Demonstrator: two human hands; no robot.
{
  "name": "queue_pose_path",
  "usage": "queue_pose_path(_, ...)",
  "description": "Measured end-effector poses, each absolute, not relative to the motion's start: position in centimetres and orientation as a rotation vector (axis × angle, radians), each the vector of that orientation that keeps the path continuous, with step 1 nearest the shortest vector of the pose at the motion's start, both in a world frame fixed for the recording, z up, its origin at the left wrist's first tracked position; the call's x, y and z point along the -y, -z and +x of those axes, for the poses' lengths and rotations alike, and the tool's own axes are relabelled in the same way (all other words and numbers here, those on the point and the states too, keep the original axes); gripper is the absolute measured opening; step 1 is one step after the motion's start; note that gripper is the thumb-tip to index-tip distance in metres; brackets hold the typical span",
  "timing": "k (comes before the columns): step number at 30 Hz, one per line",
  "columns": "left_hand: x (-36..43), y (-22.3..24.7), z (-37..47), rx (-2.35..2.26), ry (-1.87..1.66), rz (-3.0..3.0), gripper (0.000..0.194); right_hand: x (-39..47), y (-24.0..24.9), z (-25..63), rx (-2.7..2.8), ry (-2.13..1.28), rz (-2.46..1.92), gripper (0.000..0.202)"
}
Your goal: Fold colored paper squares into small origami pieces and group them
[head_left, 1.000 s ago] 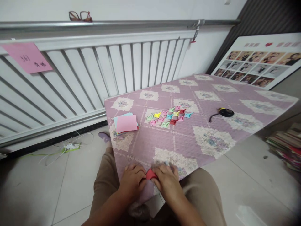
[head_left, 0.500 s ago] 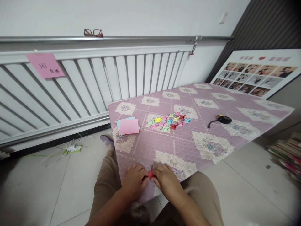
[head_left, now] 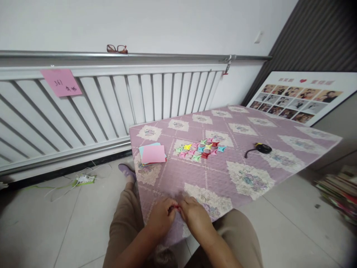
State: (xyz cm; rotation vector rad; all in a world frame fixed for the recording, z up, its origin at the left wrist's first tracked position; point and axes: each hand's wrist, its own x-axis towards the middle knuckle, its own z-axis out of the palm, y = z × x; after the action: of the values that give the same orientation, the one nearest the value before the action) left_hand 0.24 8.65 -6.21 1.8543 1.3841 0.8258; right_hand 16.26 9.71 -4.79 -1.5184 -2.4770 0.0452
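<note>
Close to the near edge of the table, a small piece of red paper (head_left: 176, 206) is pinched between my two hands. The fingers of my left hand (head_left: 163, 213) grip its left end, and the fingers of my right hand (head_left: 192, 212) grip its right end. Only a narrow red strip shows; the fingers cover the rest. Farther up the cloth lies a cluster of small folded paper shapes (head_left: 200, 149) in pink, green, yellow, blue and red. To their left rests a stack of coloured paper sheets (head_left: 153, 153), a pink one on top.
A purple flowered cloth (head_left: 178, 175) covers the table. A black object with a strap (head_left: 263, 148) lies at the right. Against the wall stands a white radiator (head_left: 156, 93), with glasses (head_left: 117, 49) on the pipe above. A power strip (head_left: 84, 179) lies on the floor.
The red paper shows as a thinner strip between my fingers than before. My hands have stayed at nearly the same place; the whole view has tilted slightly upward.
</note>
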Motion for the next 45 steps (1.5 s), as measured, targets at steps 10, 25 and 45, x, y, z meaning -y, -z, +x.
queue_pose_path(10,-7.5,3.5,-0.1,-1.283,-0.783,2.092,0.038,-8.5,2.0,15.4,2.096,-0.461,-1.631,0.015)
queue_pose_path(25,-8.0,1.0,-1.6,-1.138,-0.376,2.447,0.008,-7.5,1.2,15.0,1.916,-0.938,-1.514,0.013)
queue_pose_path(45,-7.1,0.1,-3.5,-0.833,-0.762,1.965,0.017,-5.8,-0.3,15.6,2.478,-0.677,-1.18,0.025)
